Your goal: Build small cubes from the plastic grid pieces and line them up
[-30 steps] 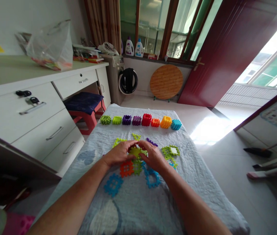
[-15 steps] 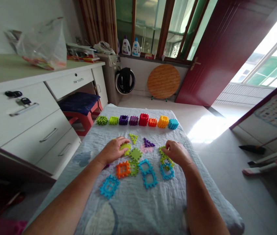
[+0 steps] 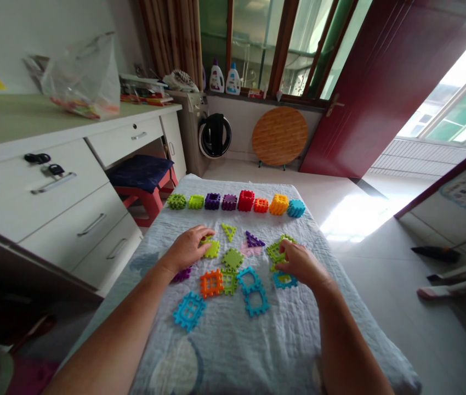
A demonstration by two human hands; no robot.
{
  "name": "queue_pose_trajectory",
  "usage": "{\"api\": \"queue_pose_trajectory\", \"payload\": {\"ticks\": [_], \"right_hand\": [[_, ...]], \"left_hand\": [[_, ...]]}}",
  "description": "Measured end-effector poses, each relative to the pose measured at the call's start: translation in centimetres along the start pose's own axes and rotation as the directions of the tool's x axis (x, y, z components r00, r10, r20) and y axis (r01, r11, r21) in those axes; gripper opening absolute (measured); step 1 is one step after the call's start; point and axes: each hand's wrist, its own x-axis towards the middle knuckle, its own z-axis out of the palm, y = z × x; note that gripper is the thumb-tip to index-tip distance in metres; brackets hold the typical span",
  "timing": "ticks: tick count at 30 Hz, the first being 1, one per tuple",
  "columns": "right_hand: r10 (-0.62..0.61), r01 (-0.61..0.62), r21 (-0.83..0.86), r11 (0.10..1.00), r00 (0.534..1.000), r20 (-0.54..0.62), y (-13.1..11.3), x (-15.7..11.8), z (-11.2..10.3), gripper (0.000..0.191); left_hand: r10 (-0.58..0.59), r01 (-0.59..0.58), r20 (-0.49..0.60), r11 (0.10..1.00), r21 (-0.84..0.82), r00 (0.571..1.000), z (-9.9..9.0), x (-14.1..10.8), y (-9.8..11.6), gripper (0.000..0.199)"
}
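My left hand (image 3: 187,248) lies at a yellow-green interlocking tile (image 3: 213,249), fingers curled over its far side and thumb at its near edge. Closed on a green window-pattern tile (image 3: 274,252) is my right hand (image 3: 301,260), which hides part of a green cluster there. A blue frame tile (image 3: 285,280) pokes out below that hand. Between the hands are a green solid tile (image 3: 232,259), a yellow-green triangle (image 3: 228,232) and a purple triangle (image 3: 254,240). Nearer are an orange window tile (image 3: 211,283), blue double frames (image 3: 256,302) and a blue window tile (image 3: 189,311).
Several stacks of coloured tiles, including a red stack (image 3: 246,201), line the far edge of the cloth-covered table (image 3: 233,351). A purple tile (image 3: 182,275) is partly behind my left forearm. A stool (image 3: 141,173) and white drawers (image 3: 80,208) stand at left.
My right hand has shifted slightly down over the green tiles, and more green shows beyond its fingers. More of the purple tile shows by my left forearm. The view has shifted slightly.
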Motion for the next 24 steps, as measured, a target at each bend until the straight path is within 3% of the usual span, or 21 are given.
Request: {"api": "queue_pose_trajectory", "payload": {"ticks": [5,12,19,24], "right_hand": [[-0.036,0.032,0.087,0.996,0.998,0.043,-0.1,0.1,-0.2,0.018],[0.000,0.003,-0.094,0.996,0.999,0.040,0.0,-0.2,0.1,0.030],[-0.055,0.053,0.026,0.998,0.996,0.071,0.0,-0.1,-0.1,0.027],[0.014,-0.009,-0.068,0.998,0.996,0.083,-0.2,-0.4,-0.4,0.026]], "left_hand": [[0.020,-0.023,0.080,0.999,0.036,0.997,-0.4,-0.2,0.1,0.041],[0.004,-0.022,0.201,0.996,0.084,0.980,-0.8,-0.4,0.8,0.063],[0.002,-0.022,0.160,0.992,0.125,0.987,-0.6,-0.4,1.0,0.063],[0.029,-0.041,0.093,0.990,0.133,0.995,-0.5,-0.3,0.7,0.058]]}}
